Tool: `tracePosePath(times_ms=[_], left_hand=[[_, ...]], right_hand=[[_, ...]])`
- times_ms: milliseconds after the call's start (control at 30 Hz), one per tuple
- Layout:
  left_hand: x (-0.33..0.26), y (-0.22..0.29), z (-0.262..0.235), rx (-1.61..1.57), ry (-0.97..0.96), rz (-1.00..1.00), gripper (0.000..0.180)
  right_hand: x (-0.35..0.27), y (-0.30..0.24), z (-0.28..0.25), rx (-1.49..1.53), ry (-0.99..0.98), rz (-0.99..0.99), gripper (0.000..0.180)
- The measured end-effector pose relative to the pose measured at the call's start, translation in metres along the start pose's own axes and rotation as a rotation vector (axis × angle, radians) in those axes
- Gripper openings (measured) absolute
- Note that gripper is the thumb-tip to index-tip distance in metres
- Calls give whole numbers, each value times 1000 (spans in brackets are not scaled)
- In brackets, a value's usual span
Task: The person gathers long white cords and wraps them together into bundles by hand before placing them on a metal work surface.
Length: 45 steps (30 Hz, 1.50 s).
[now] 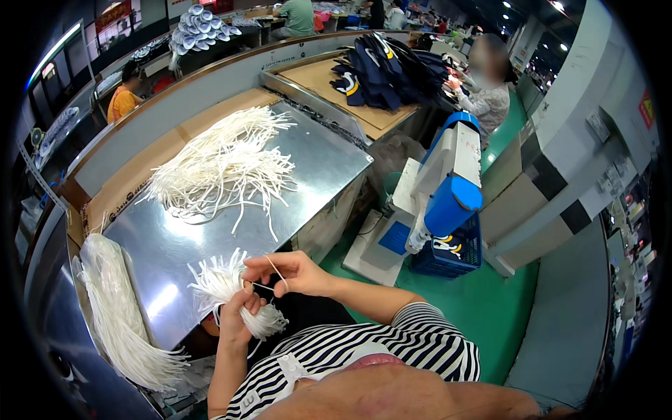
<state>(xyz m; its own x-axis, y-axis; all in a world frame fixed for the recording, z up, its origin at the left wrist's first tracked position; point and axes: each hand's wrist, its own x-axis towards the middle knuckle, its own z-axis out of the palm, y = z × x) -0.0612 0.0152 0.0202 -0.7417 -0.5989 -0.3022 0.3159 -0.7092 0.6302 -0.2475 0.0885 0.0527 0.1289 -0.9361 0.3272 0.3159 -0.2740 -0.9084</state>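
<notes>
My left hand (240, 308) is closed around the middle of a bundle of white cords (218, 282), above the near edge of the metal table. The cord ends fan out on both sides of the fist. Close beside it, my right hand (297, 274) has a thin pale rubber band (275, 267) stretched over its fingers, with one strand running to the bundle. Where the band meets the cords is partly hidden by my fingers. Farther back, a loose heap of white cords (224, 164) lies on the metal tabletop (157, 245).
A long, plastic-wrapped bundle of cords (115, 308) lies along the table's left side. To the right stand a blue and white machine (448, 178) and a blue crate (451, 255). Dark blue pieces (388, 70) are piled on a farther table, beside a seated person (486, 91).
</notes>
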Motion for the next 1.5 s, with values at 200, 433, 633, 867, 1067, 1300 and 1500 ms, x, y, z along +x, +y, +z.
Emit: tracePosePath(times_ms=[200,433,633,867,1067,1300,1500], left_hand=[[2,7,2,46,-105,-70,9],[16,6,-18,-397,120,-396,17],[-21,-18,-7,-77,-279,-807,14],[-23,-5,2,168,-331,-964,14],[-35,-8,-13,190,-376,-950,8],[-45,-13,-33,193,-424,-927,10],[-36,8,-30,186,-438,-796,13]], right_hand=[[8,1,5,45,-64,-97,117],[8,-10,-22,-1301,-242,-174,85],[-2,-1,27,-1376,-659,-323,74],[1,16,14,-1117,-724,-94,73],[-2,20,21,-730,-692,273,82],[-12,37,25,-635,-698,642,73],[18,5,20,-1152,-746,340,45]])
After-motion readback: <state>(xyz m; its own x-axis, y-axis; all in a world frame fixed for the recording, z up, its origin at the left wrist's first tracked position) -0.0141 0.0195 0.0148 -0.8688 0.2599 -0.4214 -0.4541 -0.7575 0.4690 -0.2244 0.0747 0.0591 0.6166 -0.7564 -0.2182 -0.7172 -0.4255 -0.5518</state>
